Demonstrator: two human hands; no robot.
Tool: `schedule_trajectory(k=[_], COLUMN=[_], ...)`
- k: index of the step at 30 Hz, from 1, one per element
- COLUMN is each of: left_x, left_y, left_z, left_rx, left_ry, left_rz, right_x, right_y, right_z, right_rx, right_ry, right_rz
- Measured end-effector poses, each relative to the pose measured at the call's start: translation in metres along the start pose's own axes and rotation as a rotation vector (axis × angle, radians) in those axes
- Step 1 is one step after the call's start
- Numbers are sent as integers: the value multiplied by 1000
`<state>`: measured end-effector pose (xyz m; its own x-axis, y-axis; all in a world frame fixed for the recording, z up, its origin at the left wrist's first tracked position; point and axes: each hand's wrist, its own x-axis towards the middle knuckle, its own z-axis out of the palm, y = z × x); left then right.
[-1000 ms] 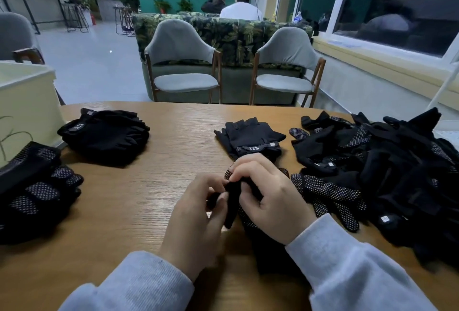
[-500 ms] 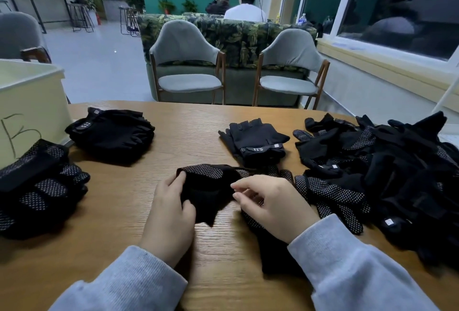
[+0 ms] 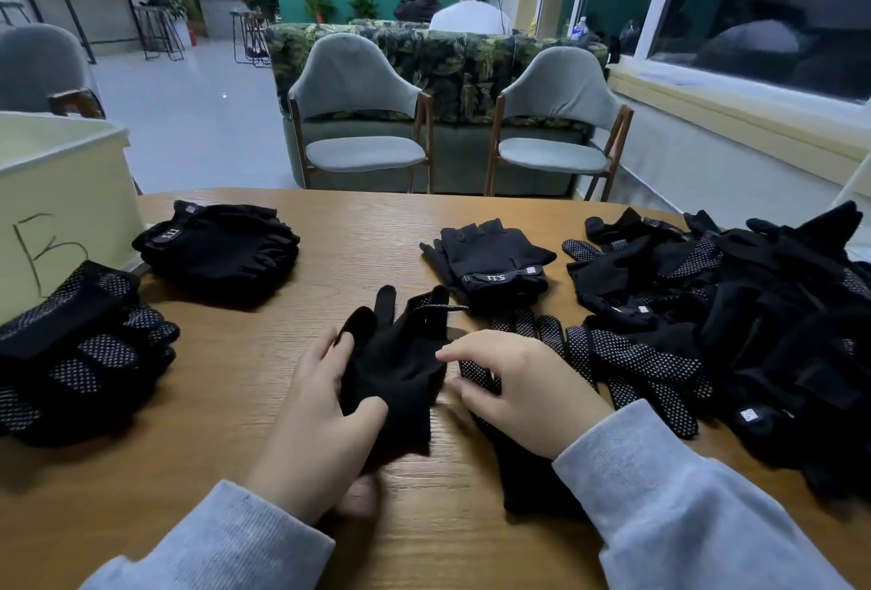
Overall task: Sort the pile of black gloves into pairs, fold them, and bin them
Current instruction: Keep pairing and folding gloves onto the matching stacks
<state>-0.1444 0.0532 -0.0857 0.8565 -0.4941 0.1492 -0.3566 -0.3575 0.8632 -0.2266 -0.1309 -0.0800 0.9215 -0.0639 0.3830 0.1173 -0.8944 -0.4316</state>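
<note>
My left hand (image 3: pixel 316 419) grips a plain black glove (image 3: pixel 400 363) at the table's front middle, thumb over its palm, its fingers pointing away from me. My right hand (image 3: pixel 523 389) rests with curled fingers on a dotted black glove (image 3: pixel 528 471) lying under it. A big loose pile of black gloves (image 3: pixel 735 335) fills the right side. A fingerless pair (image 3: pixel 490 261) lies just beyond my hands. Folded fingerless gloves (image 3: pixel 219 250) sit at the far left, and folded dotted gloves (image 3: pixel 80 353) at the near left.
A pale bin (image 3: pixel 61 203) marked with a hand-drawn letter stands at the table's left edge. Two grey chairs (image 3: pixel 363 118) and a patterned sofa stand beyond the wooden table (image 3: pixel 226 405). Two people sit with their backs turned behind the sofa.
My left hand has turned the glove over and spread it, so its plain side faces up. My right hand has let go of it and dropped onto the dotted glove beneath.
</note>
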Motion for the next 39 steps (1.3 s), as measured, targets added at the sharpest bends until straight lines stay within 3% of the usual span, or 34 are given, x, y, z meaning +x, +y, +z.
schedule_trajectory(k=[4,7,9,14,20,30,35,37,39], left_x=[1,2,1,8,1,38,61,63,61], left_y=[-10,-17,-20,-25,-23,-23,-19,-18,-18], left_z=[-6,-8,-6,-13,-19,-9,1,6,8], left_rx=[264,458,520,402,209,371,401,478,610], left_ry=[169,11,-110,-78,-155,-53,6,-69,-198], left_rz=[221,365,351,437,449,348,370,431,376], right_x=[0,0,0,2,2,3,2,2,3], right_y=[1,1,0,-3,-8,-8,-5,-5,-6], right_z=[4,7,7,10,7,3,6,5,5], right_rx=[-11,-42,-74,-91,-73,-25,-24,-30,-47], right_ry=[-40,-67,-124,-138,-145,-159,-38,-11,-34], right_rz=[4,-2,17,37,49,105,95,105,105])
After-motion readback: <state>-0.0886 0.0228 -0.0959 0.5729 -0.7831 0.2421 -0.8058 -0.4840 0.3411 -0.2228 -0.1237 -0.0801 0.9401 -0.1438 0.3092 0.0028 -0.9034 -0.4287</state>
